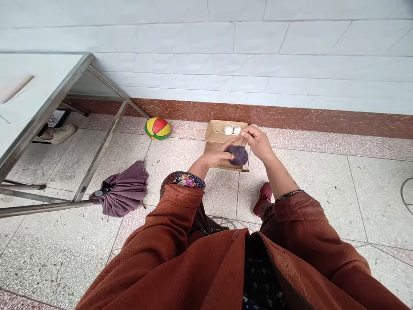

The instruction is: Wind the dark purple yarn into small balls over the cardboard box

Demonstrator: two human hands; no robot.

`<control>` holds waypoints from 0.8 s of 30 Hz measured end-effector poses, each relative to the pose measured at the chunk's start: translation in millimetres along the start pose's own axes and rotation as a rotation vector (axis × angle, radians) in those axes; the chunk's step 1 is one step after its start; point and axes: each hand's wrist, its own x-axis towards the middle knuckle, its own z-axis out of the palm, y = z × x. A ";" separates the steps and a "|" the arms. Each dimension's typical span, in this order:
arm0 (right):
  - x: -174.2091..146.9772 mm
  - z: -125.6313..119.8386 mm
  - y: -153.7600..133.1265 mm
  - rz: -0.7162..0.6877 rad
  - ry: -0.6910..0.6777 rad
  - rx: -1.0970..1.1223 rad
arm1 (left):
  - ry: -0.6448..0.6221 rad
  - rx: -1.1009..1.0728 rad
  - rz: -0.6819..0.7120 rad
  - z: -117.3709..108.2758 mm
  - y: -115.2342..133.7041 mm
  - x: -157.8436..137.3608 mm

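A dark purple ball of yarn (238,156) rests in my left hand (215,157), whose fingers curl round its left side. My right hand (258,142) is closed in a pinch on a dark strand of yarn that runs up from the ball. Below and behind my hands is an open cardboard box (214,131) on the floor. White yarn balls (229,129) with loose white strands lie at its far side. Part of the box is hidden by the hands and the purple ball.
Left of the box, a red, yellow and green ball (157,128) sits by the wall. A folded purple umbrella (124,189) lies beside a metal-framed table (77,69). Under the table another person's shoe (63,134) shows. The white tiled wall (206,38) rises behind the box.
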 end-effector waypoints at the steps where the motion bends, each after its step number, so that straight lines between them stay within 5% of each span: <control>1: 0.4 2.0 2.3 0.017 0.007 0.004 | -0.059 -0.088 -0.013 3.2 -1.6 -1.8; 4: -0.7 10.6 5.5 0.064 0.013 0.012 | -0.019 -0.320 0.078 11.4 2.1 -3.8; 8: -6.6 15.4 0.7 0.151 -0.100 0.024 | 0.280 -0.423 0.281 9.2 16.3 0.1; 13: -8.7 11.4 -14.3 0.128 -0.175 0.104 | 0.512 -0.217 0.168 -8.7 13.4 6.7; 18: 0.7 18.0 -12.9 0.074 -0.127 0.023 | 0.313 0.066 -0.041 -12.0 -1.3 -2.1; 21: 5.4 25.6 -3.0 0.110 -0.070 0.004 | 0.099 -0.101 -0.007 -11.1 1.4 -15.2; 24: 4.2 33.2 3.4 0.140 -0.035 0.004 | 0.111 -0.266 0.123 -14.2 10.8 -24.5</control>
